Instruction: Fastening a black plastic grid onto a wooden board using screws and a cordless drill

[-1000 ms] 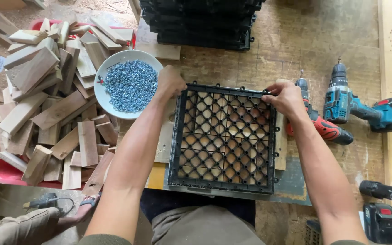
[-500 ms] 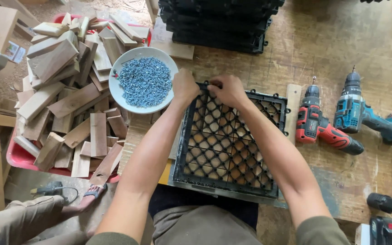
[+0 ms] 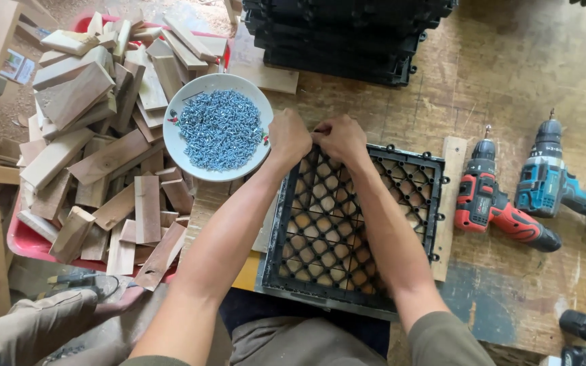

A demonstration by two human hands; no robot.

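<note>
Workbench (image 3: 523, 81): grid (image 3: 354, 230) under fingers (image 3: 320, 132).

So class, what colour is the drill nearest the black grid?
Red and black drill, clearest in the head view.

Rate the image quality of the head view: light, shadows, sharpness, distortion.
Head view: soft, even daylight, no harsh glare; faint shadows under the left hand and right hand on the black grid tile; screws in the white bowl stay crisp; slight wide-angle bending at the edges, near the blue drill.
</note>
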